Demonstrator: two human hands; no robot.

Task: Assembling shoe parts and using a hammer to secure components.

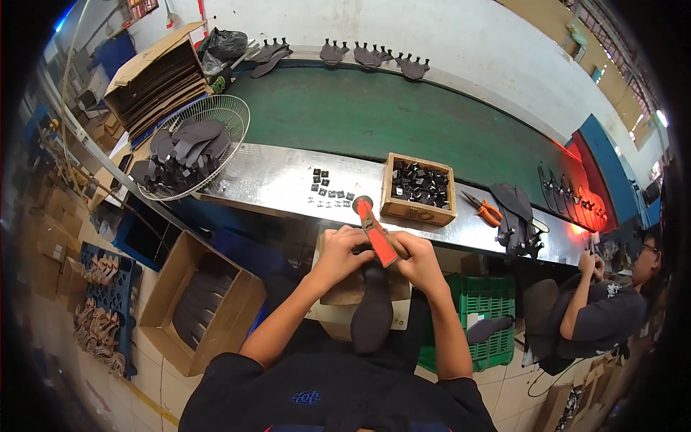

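Observation:
A dark shoe sole [372, 317] lies lengthwise over the block-like work stand [340, 294] in front of me, its wide end toward my body. At its far end my left hand [341, 253] is closed, with thumb and fingers curled round that end; what lies under the fingertips is hidden. My right hand [419, 265] grips a hammer [375, 234] by its wooden handle. The hammer's round face points away from me and its red end toward me, above the far end of the sole. Part of the handle is hidden by the hand.
On the metal ledge lie small black square pieces [321, 181], tiny metal bits [329, 204], a wooden box [419, 211] of black pieces, orange-handled pliers [489, 213] and stacked soles [512, 209]. A wire basket [237, 129], cardboard box [162, 306] and green crate [486, 288] stand around. A co-worker [601, 309] sits right.

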